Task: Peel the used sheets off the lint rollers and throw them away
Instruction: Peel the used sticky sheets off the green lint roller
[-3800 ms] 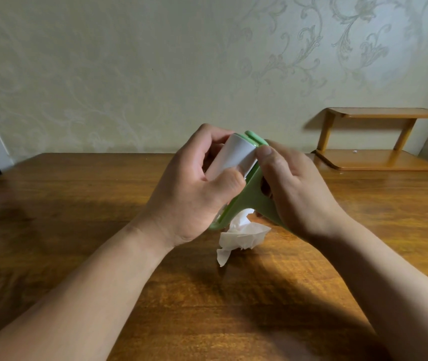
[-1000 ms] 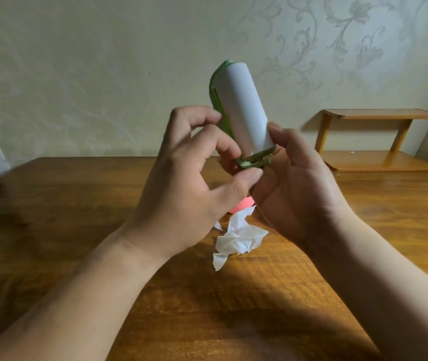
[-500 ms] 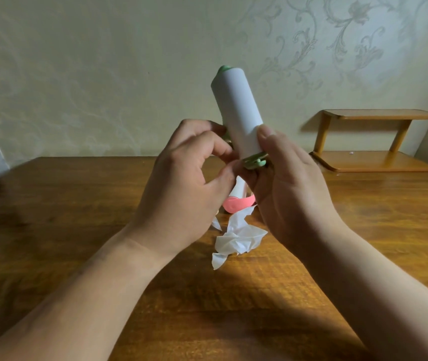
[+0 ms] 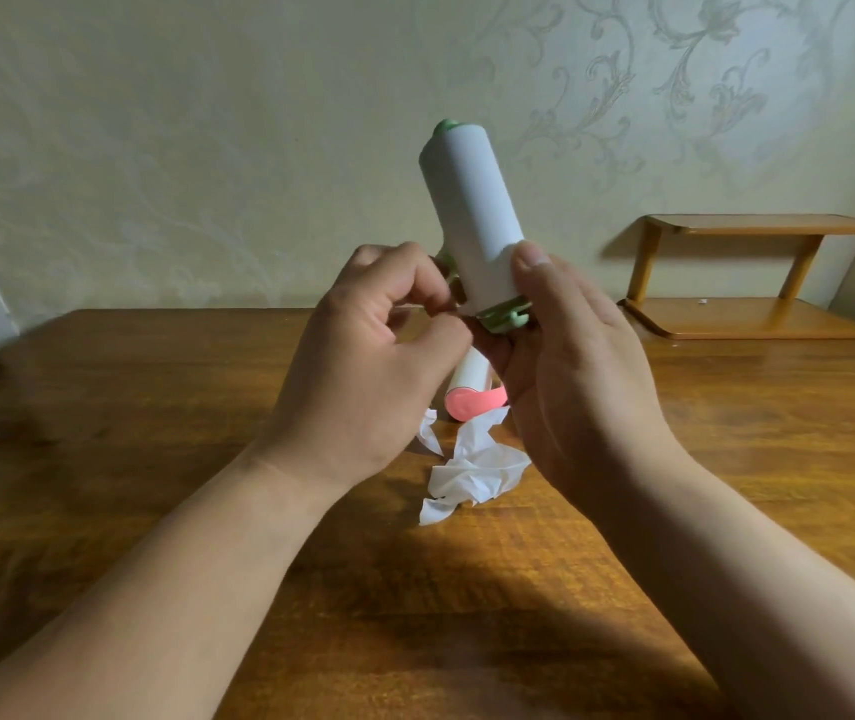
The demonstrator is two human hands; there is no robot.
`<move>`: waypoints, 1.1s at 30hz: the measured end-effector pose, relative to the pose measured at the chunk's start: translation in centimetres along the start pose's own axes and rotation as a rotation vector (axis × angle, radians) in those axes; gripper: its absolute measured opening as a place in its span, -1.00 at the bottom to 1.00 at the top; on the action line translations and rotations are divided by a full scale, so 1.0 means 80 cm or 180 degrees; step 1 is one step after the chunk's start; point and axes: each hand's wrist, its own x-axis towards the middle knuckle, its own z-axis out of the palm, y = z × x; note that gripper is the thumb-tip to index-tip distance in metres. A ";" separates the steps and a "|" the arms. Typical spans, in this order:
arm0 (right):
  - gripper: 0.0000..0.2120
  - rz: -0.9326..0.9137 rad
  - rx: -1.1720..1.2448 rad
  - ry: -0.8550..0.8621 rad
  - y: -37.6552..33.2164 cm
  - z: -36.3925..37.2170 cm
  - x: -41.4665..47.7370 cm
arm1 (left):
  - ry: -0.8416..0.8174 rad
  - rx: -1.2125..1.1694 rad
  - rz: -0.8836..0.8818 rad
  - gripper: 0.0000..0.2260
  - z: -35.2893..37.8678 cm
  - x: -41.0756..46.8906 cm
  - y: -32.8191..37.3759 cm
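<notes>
Green lint roller [image 4: 474,220] near upright, top tilted left, right hand [image 4: 565,366] gripping base

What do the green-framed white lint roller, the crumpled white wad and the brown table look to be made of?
Green-framed white lint roller: matte paper sheets, smooth moulded frame, probably plastic. Crumpled white wad: thin paper, sharply creased. Brown table: glossy wood or veneer, grain visible.

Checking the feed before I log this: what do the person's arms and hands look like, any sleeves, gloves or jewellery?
Both forearms are bare right to the bottom of the frame, with no sleeves in view. The left hand and right hand have no gloves, and no rings, watch or bracelets show on the visible sides. The fingernails are short and unpainted. No markings or bandages show.
</notes>
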 end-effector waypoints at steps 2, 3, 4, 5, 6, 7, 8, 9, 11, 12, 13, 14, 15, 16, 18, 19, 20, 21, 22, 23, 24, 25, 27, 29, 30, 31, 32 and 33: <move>-0.74 0.0056 0.0195 0.0032 -0.002 0.001 0.001 | 0.0071 -0.0369 -0.0255 -0.92 -0.003 0.002 -0.006; -0.75 0.0078 0.0222 0.0050 -0.003 0.001 0.002 | 0.0090 -0.0610 -0.0382 -0.91 -0.004 0.003 -0.008; -0.75 0.0091 0.0215 0.0056 -0.003 0.001 0.002 | 0.0096 -0.0900 -0.0519 -0.88 -0.005 0.003 -0.010; -0.74 0.0095 0.0183 0.0057 -0.003 0.001 0.002 | 0.0069 -0.1191 -0.0676 -0.82 -0.006 0.004 -0.011; -0.74 0.0090 0.0134 0.0065 -0.002 0.001 0.001 | -0.0014 -0.1389 -0.0798 -0.76 -0.008 0.004 -0.011; -0.72 0.0074 0.0071 0.0072 -0.001 0.000 0.001 | -0.0134 -0.1386 -0.0818 -0.71 -0.009 0.005 -0.012; -0.70 0.0057 0.0003 0.0059 0.000 -0.001 0.001 | -0.0264 -0.1180 -0.0762 -0.64 -0.009 0.004 -0.013; -0.67 0.0039 -0.0048 0.0030 0.001 -0.002 0.001 | -0.0393 -0.0957 -0.0695 -0.58 -0.009 0.004 -0.013; -0.63 0.0018 -0.0084 -0.0056 0.002 -0.002 -0.001 | -0.0518 -0.0695 -0.0682 -0.53 -0.008 0.003 -0.013; -0.60 0.0013 -0.0099 -0.0108 0.003 -0.002 -0.002 | -0.0554 -0.0603 -0.0657 -0.54 -0.008 0.003 -0.013; -0.58 0.0013 -0.0110 -0.0157 0.004 -0.001 -0.003 | -0.0588 -0.0557 -0.0603 -0.59 -0.009 0.004 -0.014; -0.56 0.0021 -0.0101 -0.0209 0.005 -0.001 -0.004 | -0.0626 -0.0562 -0.0526 -0.67 -0.010 0.005 -0.014; -0.56 0.0031 -0.0070 -0.0265 0.005 0.000 -0.004 | -0.0672 -0.0615 -0.0451 -0.76 -0.012 0.006 -0.013; -0.56 0.0042 -0.0046 -0.0313 0.004 0.000 -0.005 | -0.0731 -0.0681 -0.0397 -0.81 -0.014 0.008 -0.011; -0.56 0.0068 -0.0075 -0.0342 0.002 0.000 -0.003 | -0.0835 -0.0888 -0.0378 -0.81 -0.017 0.008 -0.011; -0.55 0.0080 -0.0132 -0.0332 0.000 0.000 -0.002 | -0.0878 -0.1029 -0.0403 -0.80 -0.018 0.007 -0.011; -0.52 0.0090 -0.0222 -0.0324 -0.002 0.000 -0.001 | -0.0906 -0.1167 -0.0426 -0.81 -0.019 0.007 -0.011; -0.49 0.0096 -0.0350 -0.0328 -0.003 -0.001 0.000 | -0.0915 -0.1294 -0.0440 -0.82 -0.019 0.006 -0.011; -0.47 0.0089 -0.0536 -0.0343 -0.004 -0.003 0.001 | -0.0918 -0.1413 -0.0452 -0.83 -0.019 0.006 -0.011; -0.46 0.0056 -0.0775 -0.0368 -0.004 -0.006 0.002 | -0.0921 -0.1528 -0.0453 -0.82 -0.020 0.007 -0.011; -0.45 -0.0010 -0.1038 -0.0405 -0.006 -0.009 0.003 | -0.0931 -0.1658 -0.0440 -0.81 -0.020 0.007 -0.011; -0.45 -0.0099 -0.1264 -0.0453 -0.008 -0.013 0.004 | -0.0946 -0.1804 -0.0424 -0.81 -0.021 0.008 -0.011; -0.44 -0.0254 -0.1499 -0.0591 -0.012 -0.021 0.007 | -0.0967 -0.2048 -0.0415 -0.83 -0.024 0.009 -0.009; -0.38 -0.0324 -0.1545 -0.0757 -0.015 -0.025 0.010 | -0.0980 -0.2225 -0.0429 -0.80 -0.024 0.009 -0.006; -0.34 -0.0339 -0.1538 -0.0830 -0.016 -0.025 0.011 | -0.0974 -0.2299 -0.0446 -0.77 -0.024 0.009 -0.005; -0.33 -0.0348 -0.1509 -0.0890 -0.017 -0.025 0.012 | -0.0961 -0.2365 -0.0474 -0.74 -0.025 0.009 -0.004; -0.33 -0.0350 -0.1492 -0.0923 -0.019 -0.026 0.013 | -0.0950 -0.2427 -0.0502 -0.71 -0.025 0.009 -0.004; -0.36 -0.0356 -0.1550 -0.0924 -0.020 -0.028 0.014 | -0.0932 -0.2476 -0.0537 -0.70 -0.026 0.010 -0.003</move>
